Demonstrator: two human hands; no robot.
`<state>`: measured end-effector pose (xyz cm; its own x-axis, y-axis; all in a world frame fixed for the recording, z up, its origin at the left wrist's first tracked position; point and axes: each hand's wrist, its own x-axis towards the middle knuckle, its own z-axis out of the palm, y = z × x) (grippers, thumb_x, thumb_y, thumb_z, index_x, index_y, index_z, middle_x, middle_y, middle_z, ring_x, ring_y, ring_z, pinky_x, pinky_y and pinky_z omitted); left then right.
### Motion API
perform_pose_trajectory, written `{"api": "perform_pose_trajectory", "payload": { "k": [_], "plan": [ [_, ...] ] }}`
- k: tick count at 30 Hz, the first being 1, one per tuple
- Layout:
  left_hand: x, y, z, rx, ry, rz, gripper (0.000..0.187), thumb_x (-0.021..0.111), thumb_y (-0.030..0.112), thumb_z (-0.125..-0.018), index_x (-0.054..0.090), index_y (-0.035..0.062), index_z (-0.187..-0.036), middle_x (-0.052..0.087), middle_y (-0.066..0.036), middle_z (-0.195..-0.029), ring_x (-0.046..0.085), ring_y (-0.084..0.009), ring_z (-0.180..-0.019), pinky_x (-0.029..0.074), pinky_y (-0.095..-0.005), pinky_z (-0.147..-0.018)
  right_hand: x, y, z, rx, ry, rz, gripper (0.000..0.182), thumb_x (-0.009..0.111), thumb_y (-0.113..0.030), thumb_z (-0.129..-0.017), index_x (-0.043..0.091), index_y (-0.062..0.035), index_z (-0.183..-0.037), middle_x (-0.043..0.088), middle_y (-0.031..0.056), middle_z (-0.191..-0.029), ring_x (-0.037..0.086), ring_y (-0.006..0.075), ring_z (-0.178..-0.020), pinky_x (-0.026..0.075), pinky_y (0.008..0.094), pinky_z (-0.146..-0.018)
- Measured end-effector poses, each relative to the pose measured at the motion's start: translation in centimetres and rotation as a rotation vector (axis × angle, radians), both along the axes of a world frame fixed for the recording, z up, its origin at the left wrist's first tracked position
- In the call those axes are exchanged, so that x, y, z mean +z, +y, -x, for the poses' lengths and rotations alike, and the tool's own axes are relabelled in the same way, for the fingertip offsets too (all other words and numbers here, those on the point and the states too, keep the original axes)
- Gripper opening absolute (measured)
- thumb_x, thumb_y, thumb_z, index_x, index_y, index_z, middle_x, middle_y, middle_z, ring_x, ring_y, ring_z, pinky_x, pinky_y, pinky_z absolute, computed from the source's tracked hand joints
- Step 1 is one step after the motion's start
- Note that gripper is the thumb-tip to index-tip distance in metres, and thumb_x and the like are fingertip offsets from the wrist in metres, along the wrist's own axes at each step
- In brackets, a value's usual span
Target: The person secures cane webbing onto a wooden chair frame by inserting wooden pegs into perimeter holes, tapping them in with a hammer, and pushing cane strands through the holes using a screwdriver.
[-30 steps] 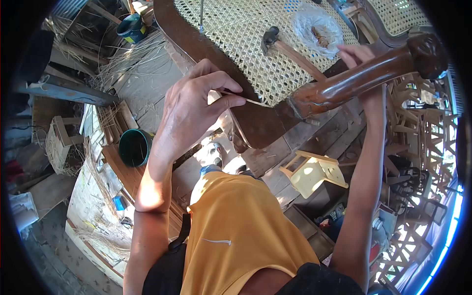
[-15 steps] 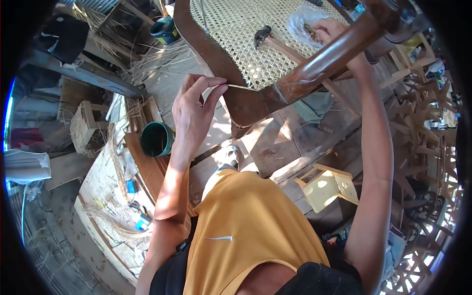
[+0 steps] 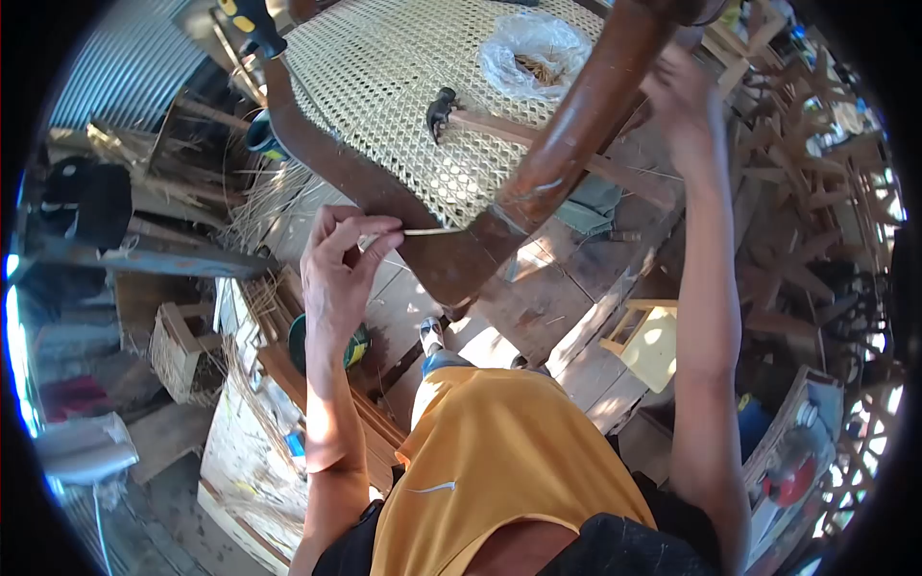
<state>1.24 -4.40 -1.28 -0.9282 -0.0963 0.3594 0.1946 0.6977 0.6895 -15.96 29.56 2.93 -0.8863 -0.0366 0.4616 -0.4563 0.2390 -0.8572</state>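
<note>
Cane strand [image 3: 427, 231], pinched in the left hand [image 3: 338, 267], now runs shorter to the chair frame [image 3: 451, 264] at three o'clock; right hand [image 3: 684, 101] has left the bag [image 3: 533, 53], grip unclear.

My left hand [image 3: 336, 264] raised, thumb and forefinger pinched together, forearm bent upward, my right arm stretched out nearly straight, right hand [image 3: 687, 106] blurred, fingers loosely curled
</note>
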Motion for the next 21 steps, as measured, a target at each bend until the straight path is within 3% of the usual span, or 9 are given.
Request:
{"api": "perform_pose_trajectory", "payload": {
  "k": [2, 4, 6, 7, 9, 12, 19, 20, 21],
  "plan": [
    [-0.3, -0.7, 0.2, -0.079, 0.007, -0.027, 0.023, 0.082, 0.003, -0.080, 0.078, 0.0110, -0.101, 0.059, -0.001, -0.094, 0.047, -0.0076, -0.063, 0.037, -0.0255, -0.054, 1.4, -1.3, -5.7, -0.237, -0.024, 0.048, 0.021, 0.064, -0.009, -0.094, 0.068, 0.0002, -0.113, 0.072, 0.0091, -0.097, 0.068, 0.0203, -0.085, 0.053, 0.0333, -0.082],
    [-0.5, -0.9, 0.3, -0.161, -0.018, -0.177, 0.025, 0.081, 0.001, -0.081, 0.078, 0.0117, -0.103, 0.058, -0.001, -0.097, 0.046, -0.0059, -0.062, 0.037, -0.0242, -0.054, 0.9, -3.0, -10.1, -0.377, -0.063, 0.169, 0.021, 0.065, -0.002, -0.095, 0.067, 0.0034, -0.115, 0.071, 0.0069, -0.097, 0.067, 0.0135, -0.085, 0.053, 0.0266, -0.080],
    [-1.3, -1.6, 0.8, -0.281, -0.023, -0.282, 0.027, 0.078, -0.001, -0.083, 0.077, 0.0121, -0.106, 0.057, -0.001, -0.102, 0.046, -0.0042, -0.062, 0.039, -0.0230, -0.054, -0.2, -5.1, -14.3, -0.446, -0.139, 0.127, 0.022, 0.067, 0.000, -0.092, 0.067, 0.0040, -0.114, 0.071, 0.0084, -0.095, 0.068, 0.0138, -0.084, 0.054, 0.0255, -0.077],
    [-1.4, -1.8, 1.0, -0.347, -0.041, -0.339, 0.027, 0.077, -0.001, -0.085, 0.076, 0.0114, -0.108, 0.057, -0.002, -0.104, 0.046, -0.0049, -0.061, 0.040, -0.0238, -0.055, -0.7, -6.6, -16.0, -0.423, -0.172, 0.186, 0.021, 0.068, 0.001, -0.092, 0.067, 0.0041, -0.113, 0.071, 0.0087, -0.095, 0.069, 0.0139, -0.084, 0.055, 0.0255, -0.077],
    [-1.7, -1.9, 1.4, -0.413, -0.063, -0.401, 0.026, 0.075, -0.004, -0.085, 0.075, 0.0077, -0.108, 0.056, 0.000, -0.104, 0.041, -0.0020, -0.062, 0.032, -0.0209, -0.053, -1.7, -10.4, -18.5, -0.371, -0.237, 0.320, 0.019, 0.069, 0.002, -0.092, 0.066, 0.0042, -0.111, 0.071, 0.0092, -0.095, 0.070, 0.0139, -0.084, 0.056, 0.0255, -0.075],
    [-1.5, -2.7, 2.1, -0.502, -0.123, -0.398, 0.027, 0.074, -0.002, -0.087, 0.073, 0.0082, -0.112, 0.056, -0.001, -0.104, 0.042, -0.0025, -0.061, 0.035, -0.0216, -0.053, -2.2, -15.5, -20.4, -0.319, -0.376, 0.318, 0.018, 0.068, 0.002, -0.092, 0.066, 0.0034, -0.110, 0.071, 0.0098, -0.094, 0.071, 0.0152, -0.084, 0.058, 0.0271, -0.075],
    [-0.6, -3.3, 1.7, -0.643, -0.156, -0.453, 0.031, 0.080, 0.003, -0.084, 0.075, 0.0089, -0.114, 0.068, -0.004, -0.110, 0.043, -0.0015, -0.059, 0.035, -0.0212, -0.051, -2.5, -18.2, -21.4, -0.285, -0.510, 0.448, 0.018, 0.070, 0.000, -0.092, 0.061, -0.0002, -0.108, 0.072, 0.0107, -0.092, 0.071, 0.0147, -0.081, 0.058, 0.0256, -0.073],
    [0.0, -3.3, 1.7, -0.681, -0.202, -0.419, 0.037, 0.081, 0.007, -0.082, 0.073, 0.0099, -0.119, 0.069, -0.009, -0.109, 0.057, -0.0084, -0.061, 0.047, -0.0251, -0.055, -2.4, -18.3, -21.5, -0.280, -0.506, 0.451, 0.018, 0.071, -0.001, -0.092, 0.060, -0.0011, -0.107, 0.072, 0.0106, -0.092, 0.071, 0.0141, -0.080, 0.058, 0.0249, -0.071],
    [0.0, -3.0, 1.8, -0.713, -0.184, -0.426, 0.037, 0.080, 0.007, -0.083, 0.073, 0.0094, -0.119, 0.069, -0.010, -0.110, 0.059, -0.0087, -0.063, 0.048, -0.0250, -0.056, -2.4, -18.3, -21.4, -0.267, -0.503, 0.454, 0.019, 0.071, -0.001, -0.091, 0.058, -0.0020, -0.106, 0.072, 0.0105, -0.091, 0.071, 0.0135, -0.079, 0.057, 0.0243, -0.069]
  ]
}}
